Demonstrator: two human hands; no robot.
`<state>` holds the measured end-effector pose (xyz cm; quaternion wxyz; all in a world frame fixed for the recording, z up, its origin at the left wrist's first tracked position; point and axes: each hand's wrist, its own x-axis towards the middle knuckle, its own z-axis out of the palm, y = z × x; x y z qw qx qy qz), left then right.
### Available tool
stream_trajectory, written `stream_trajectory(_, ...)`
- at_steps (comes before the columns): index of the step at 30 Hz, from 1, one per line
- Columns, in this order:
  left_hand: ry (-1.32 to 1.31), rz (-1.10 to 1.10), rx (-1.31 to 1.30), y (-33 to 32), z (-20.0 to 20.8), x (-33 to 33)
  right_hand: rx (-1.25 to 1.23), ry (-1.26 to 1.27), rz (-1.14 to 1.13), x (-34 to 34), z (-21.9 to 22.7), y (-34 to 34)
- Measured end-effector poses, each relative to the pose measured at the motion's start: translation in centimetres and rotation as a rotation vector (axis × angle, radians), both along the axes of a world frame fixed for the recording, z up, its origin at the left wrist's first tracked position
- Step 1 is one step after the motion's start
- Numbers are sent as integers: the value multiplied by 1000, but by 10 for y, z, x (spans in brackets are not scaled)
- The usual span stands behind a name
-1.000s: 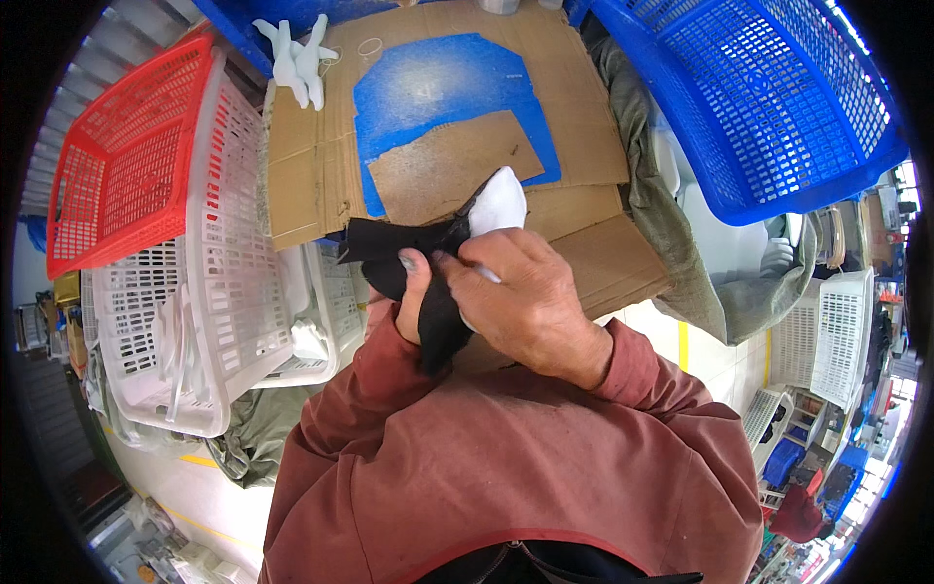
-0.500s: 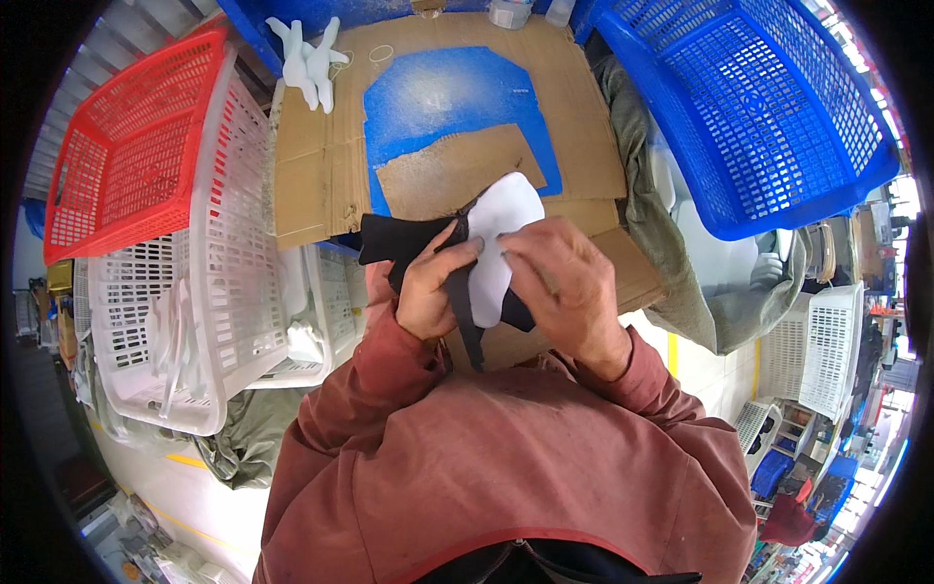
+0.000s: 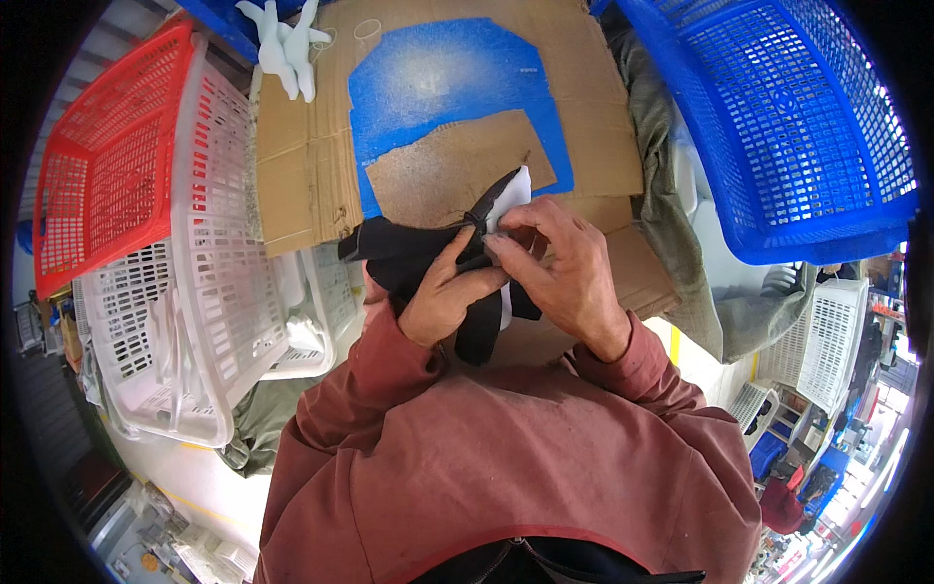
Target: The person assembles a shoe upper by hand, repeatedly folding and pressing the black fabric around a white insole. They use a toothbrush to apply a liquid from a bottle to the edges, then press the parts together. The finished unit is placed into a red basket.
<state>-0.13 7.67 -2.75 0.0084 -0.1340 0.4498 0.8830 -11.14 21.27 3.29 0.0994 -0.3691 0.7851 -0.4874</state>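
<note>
Black fabric piece with a white facing [image 3: 399,245] is held up in both hands near the centre of view, over the 6 o'clock edge of the brown cardboard-covered surface [image 3: 304,185]. The left hand [image 3: 440,300] has its fingers closed on the folds, seemingly to steady them; the right hand [image 3: 572,273] curls thumb and forefinger nearly together at the facing, perhaps for fine work, though whether they grip it I cannot tell. White hand-shaped forms [image 3: 282,54] lie at 11 o'clock, apparently clear of the work.
</note>
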Motion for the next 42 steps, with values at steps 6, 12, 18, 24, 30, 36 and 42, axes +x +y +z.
stream_trajectory(6, 103, -105, -172, -5, 4, -5, -40, -181, -45, -8, -7, -4)
stream_trajectory(12, 46, -75, -410, 4, 16, -13, -62, -217, -76, -10, -10, -4)
stream_trajectory(18, 288, 23, -967, 5, 23, -20, -62, -254, -55, -10, -10, -1)
stream_trajectory(24, -17, -95, -225, 8, 23, -8, -201, -642, -2, -13, -11, 1)
stream_trajectory(30, 21, -69, -299, 2, 17, 0, -226, -736, 19, -13, -2, 7)
stream_trajectory(36, 19, 29, -95, -6, 22, 15, -68, -652, -51, -25, 33, 11)
stream_trajectory(42, 407, 274, -745, -36, 43, 37, 48, -156, 66, -83, 76, 13)
